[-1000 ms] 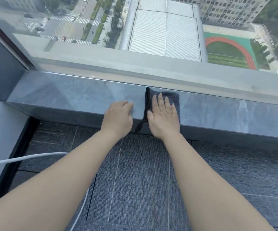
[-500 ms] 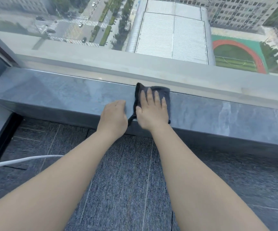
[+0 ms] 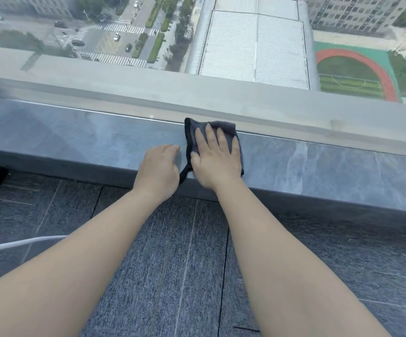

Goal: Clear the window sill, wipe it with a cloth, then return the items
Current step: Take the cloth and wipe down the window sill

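Observation:
A grey stone window sill runs across the view below a large window. A folded dark grey cloth with a black edge lies on the sill, reaching the window frame. My right hand presses flat on the cloth with fingers spread. My left hand rests on the sill's front edge just left of the cloth, fingers curled down, holding nothing. No other items stand on the visible part of the sill.
Grey carpet tiles cover the floor below the sill. A white cable crosses the floor at the lower left. The window pane looks down on streets, a roof and a sports field far below.
My right hand and the cloth have slid rightward along the sill and a little toward the window frame. My left hand has followed alongside it. The view has shifted right.

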`<state>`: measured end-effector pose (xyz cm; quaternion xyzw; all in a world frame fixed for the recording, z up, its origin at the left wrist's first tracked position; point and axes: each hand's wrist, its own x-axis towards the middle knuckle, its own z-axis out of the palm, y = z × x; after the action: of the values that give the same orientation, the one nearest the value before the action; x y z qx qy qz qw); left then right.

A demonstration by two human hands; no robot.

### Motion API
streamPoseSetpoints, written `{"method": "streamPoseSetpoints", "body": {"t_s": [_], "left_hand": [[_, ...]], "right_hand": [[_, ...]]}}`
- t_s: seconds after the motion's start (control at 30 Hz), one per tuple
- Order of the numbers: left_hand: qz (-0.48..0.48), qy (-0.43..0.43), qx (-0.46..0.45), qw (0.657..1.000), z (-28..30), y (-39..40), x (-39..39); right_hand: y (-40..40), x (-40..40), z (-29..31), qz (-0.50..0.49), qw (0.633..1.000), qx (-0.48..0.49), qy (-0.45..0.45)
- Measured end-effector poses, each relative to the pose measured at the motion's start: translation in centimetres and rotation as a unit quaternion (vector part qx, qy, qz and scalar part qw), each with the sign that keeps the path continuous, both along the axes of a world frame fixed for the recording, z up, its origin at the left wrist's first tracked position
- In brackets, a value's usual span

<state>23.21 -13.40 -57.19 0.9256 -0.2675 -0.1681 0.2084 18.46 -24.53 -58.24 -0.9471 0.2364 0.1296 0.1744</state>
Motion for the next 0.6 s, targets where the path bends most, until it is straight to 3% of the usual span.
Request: {"method": "streamPoseSetpoints", "body": {"t_s": [0.37,0.6], "left_hand": [[-0.059,0.002,0.001,0.998,0.3,-7.2,-5.0],[-0.062,0.000,0.038,0.997,0.8,-6.7,-6.7]], "right_hand": [[-9.6,-10.1,0.1,-0.130,0.990,-0.041,0.035],[-10.8,-11.5,0.4,-0.193,0.979,-0.038,0.054]]}}
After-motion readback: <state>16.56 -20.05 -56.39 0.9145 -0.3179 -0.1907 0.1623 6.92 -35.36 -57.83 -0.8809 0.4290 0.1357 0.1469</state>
